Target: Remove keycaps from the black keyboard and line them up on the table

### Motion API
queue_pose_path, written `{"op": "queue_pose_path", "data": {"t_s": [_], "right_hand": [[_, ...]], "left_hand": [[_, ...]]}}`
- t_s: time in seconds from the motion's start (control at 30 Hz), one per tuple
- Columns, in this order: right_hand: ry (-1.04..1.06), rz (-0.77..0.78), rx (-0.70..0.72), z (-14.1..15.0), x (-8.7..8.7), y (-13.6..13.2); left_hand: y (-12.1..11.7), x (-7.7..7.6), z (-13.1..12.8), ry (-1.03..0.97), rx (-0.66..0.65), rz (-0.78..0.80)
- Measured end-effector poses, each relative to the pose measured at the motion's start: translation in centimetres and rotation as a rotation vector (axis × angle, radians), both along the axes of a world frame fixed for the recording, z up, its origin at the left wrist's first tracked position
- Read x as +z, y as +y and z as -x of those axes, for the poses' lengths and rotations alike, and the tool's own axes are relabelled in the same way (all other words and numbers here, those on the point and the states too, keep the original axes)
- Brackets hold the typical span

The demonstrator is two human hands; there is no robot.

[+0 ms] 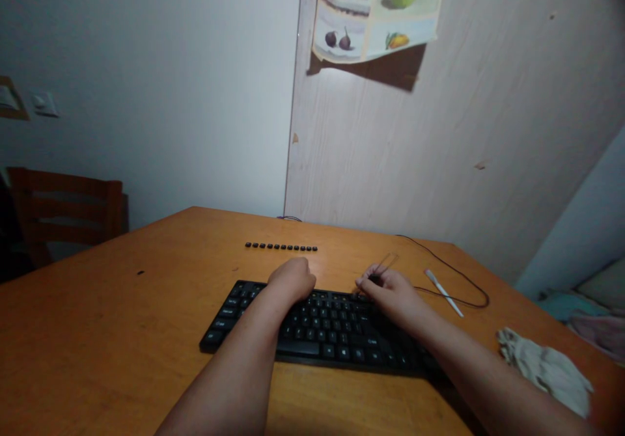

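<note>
A black keyboard (336,332) lies on the table in front of me, with several caps gone along its back row. My left hand (293,280) is closed over the keyboard's back edge; its fingertips are hidden behind the hand, so what they grip does not show. Above the back right part, my right hand (390,287) pinches a wire keycap puller (389,261), its thin loop pointing up and away. Something small and dark shows between the right fingers. Beyond the keyboard, several black keycaps (283,247) stand in a straight row.
A white pen-like tool (444,293) lies right of my right hand, beside the looping black cable (469,270). A crumpled pale cloth (547,367) is at the table's right edge. One small black piece (140,272) lies far left. A wooden chair (68,208) stands behind the table (107,332).
</note>
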State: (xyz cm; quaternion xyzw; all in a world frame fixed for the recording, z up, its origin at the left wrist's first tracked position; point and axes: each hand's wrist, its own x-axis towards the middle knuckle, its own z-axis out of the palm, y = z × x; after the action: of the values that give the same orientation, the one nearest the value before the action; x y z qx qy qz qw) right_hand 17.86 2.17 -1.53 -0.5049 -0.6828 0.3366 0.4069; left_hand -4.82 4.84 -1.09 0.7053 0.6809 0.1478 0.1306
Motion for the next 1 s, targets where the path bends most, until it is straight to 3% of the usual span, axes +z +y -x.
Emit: {"op": "queue_pose_path", "data": {"t_s": [0.13,0.4,0.83,1.0], "right_hand": [[-0.135,-0.079,-0.020,0.1,-0.5,0.2],[-0.351,-0.203,-0.043,1.2,0.1,-0.6],[-0.418,-0.254,-0.085,2.4,-0.2,-0.8],[-0.323,-0.215,-0.137,1.8,-0.4,0.0]], "left_hand": [[-0.1,0.1,0.0,-0.015,0.000,0.005],[-0.4,0.5,-0.3,-0.023,0.014,0.023],[-0.5,0.5,-0.6,-0.002,0.007,0.008],[-0.6,0.4,-0.8,-0.026,-0.042,-0.012]]}}
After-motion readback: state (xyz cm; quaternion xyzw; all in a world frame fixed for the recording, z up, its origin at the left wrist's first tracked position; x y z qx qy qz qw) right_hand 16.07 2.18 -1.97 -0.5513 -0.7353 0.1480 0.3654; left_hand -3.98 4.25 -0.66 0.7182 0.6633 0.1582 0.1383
